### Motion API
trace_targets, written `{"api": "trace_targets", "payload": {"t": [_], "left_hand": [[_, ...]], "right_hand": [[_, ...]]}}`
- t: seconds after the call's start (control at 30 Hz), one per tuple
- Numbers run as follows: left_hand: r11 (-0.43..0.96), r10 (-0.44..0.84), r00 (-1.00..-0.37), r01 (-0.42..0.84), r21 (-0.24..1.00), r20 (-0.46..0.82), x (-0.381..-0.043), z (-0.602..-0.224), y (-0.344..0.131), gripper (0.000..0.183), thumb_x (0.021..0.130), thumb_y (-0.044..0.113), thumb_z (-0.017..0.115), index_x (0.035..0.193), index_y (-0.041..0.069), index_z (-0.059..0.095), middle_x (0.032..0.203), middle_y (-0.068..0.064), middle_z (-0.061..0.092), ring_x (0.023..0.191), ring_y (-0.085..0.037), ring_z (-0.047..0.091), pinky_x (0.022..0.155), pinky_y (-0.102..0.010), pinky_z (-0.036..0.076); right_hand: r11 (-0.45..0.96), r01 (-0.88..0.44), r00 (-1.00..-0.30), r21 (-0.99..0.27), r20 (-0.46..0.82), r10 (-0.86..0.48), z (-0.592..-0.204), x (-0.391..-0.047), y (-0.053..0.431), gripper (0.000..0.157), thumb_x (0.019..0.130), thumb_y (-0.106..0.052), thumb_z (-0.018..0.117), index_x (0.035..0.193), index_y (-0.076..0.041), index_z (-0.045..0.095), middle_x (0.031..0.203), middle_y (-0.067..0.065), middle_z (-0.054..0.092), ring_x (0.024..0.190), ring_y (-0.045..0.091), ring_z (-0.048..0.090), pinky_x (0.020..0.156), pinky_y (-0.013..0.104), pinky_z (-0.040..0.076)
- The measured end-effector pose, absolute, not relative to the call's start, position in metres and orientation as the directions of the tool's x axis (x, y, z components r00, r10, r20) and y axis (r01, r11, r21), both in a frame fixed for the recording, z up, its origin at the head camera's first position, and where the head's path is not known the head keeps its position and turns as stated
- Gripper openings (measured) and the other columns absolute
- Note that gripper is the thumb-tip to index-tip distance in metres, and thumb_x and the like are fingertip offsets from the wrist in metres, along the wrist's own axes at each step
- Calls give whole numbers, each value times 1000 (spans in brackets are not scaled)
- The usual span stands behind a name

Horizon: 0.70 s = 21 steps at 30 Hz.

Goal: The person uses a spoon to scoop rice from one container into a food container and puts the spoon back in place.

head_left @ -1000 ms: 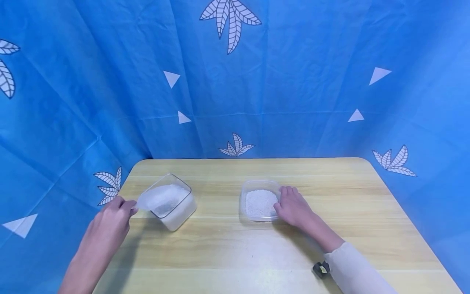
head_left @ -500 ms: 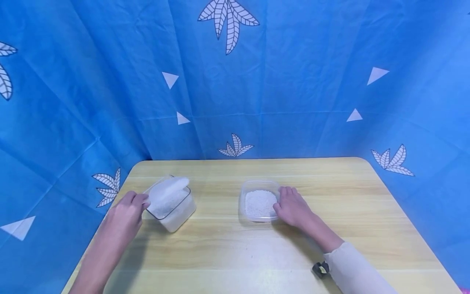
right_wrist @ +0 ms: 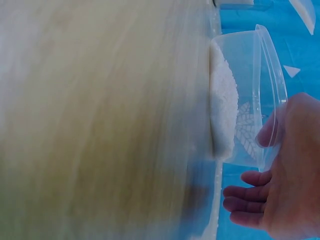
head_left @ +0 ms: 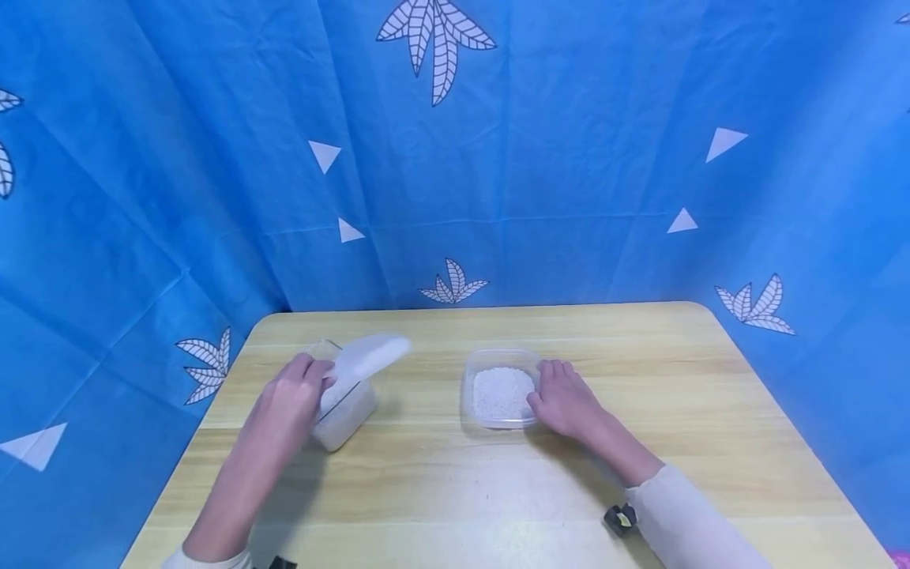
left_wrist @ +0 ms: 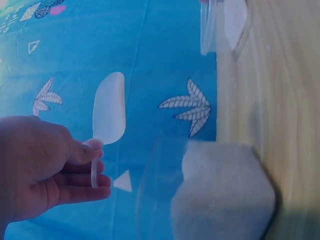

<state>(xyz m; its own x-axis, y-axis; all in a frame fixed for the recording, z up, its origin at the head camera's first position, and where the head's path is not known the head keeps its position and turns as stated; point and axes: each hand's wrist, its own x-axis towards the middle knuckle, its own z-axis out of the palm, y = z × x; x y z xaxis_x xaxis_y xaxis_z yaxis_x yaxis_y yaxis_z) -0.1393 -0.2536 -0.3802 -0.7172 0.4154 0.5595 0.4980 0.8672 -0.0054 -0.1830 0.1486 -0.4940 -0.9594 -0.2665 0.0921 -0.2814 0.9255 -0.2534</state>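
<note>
My left hand (head_left: 290,395) pinches the handle of a translucent white plastic scoop (head_left: 371,356). The scoop is raised above the right side of a square clear canister (head_left: 350,419), which holds white grains (left_wrist: 225,195). In the left wrist view, thumb and fingers close on the handle, with the blade (left_wrist: 110,110) pointing away from the hand. On the right, a shallow clear plastic box (head_left: 489,423) stands on the table with more white grains (head_left: 502,393) inside. My right hand (head_left: 569,401) grips its right rim, the thumb at the rim in the right wrist view.
Both containers stand on a light wood table (head_left: 455,490), with a gap of bare wood between them. A blue patterned curtain (head_left: 597,158) surrounds the table's back and sides. A small black device (head_left: 620,520) sits by the right sleeve (head_left: 682,514).
The left hand has brought the scoop rightward and up, from inside the canister's mouth to above its right edge. My right hand keeps its hold on the box.
</note>
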Motion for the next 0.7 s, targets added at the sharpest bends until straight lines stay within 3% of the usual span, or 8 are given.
{"api": "trace_targets", "payload": {"t": [0.7], "left_hand": [[813, 483, -672, 582, -2, 561, -161, -406, -203, 21, 81, 6, 61, 100, -1, 61, 89, -11, 52, 81, -22, 50, 70, -33, 51]], "right_hand": [[929, -283, -959, -239, 96, -268, -494, -183, 149, 57, 86, -29, 42, 125, 11, 33, 116, 24, 42, 107, 33, 38, 93, 44, 32]]}}
